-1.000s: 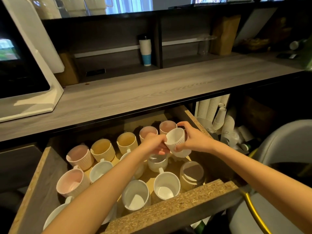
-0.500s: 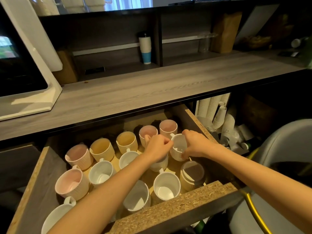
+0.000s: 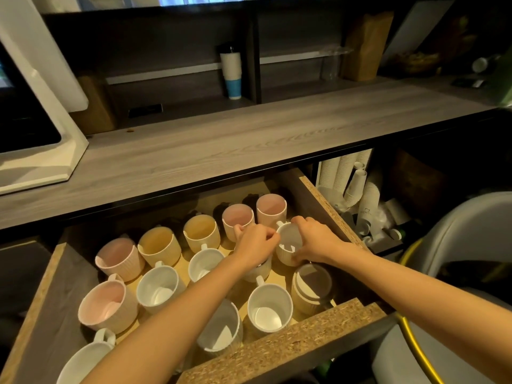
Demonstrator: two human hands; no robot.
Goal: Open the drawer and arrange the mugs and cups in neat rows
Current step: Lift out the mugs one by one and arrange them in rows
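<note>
Head view: drawer open under worktop. White mug upright at drawer's 2 o'clock, pink mug at its 11. Right grip curls round mug's right wall; left grip pinches left rim.

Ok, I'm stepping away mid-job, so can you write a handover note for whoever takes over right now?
Right hand grips a white mug, upright at the right end of the middle row in the drawer.
Left hand curls at that mug's rim; whether it grips the mug is unclear.
Done: drawer open, back row of five lined up.
Left: let go, then probably even up the front mugs.
</note>
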